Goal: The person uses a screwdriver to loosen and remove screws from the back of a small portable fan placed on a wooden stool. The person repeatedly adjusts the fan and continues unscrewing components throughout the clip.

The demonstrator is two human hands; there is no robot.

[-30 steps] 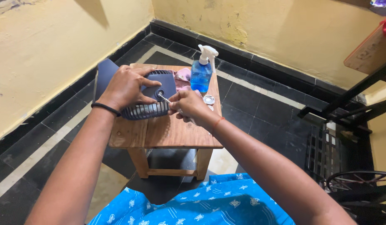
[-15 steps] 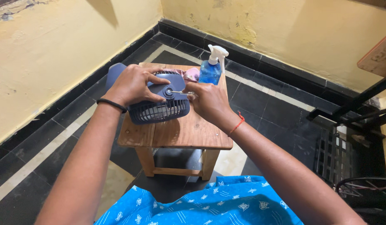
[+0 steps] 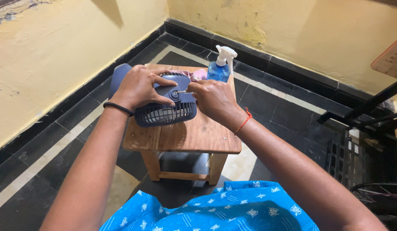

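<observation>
Left hand [image 3: 138, 87] gripping dark blue fan [image 3: 164, 105] on wooden stool [image 3: 185, 137]; right hand [image 3: 213, 98] pressing thin tool [image 3: 182, 91] into hub; blue spray bottle [image 3: 219, 68] behind.

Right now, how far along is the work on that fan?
Done: the small dark blue fan lies on the wooden stool, spray bottle standing behind it. In hand: the left hand steadies the fan while the right hand holds a thin metal tool at its central hub. Left: the grille looks still attached; nothing lies removed.
</observation>
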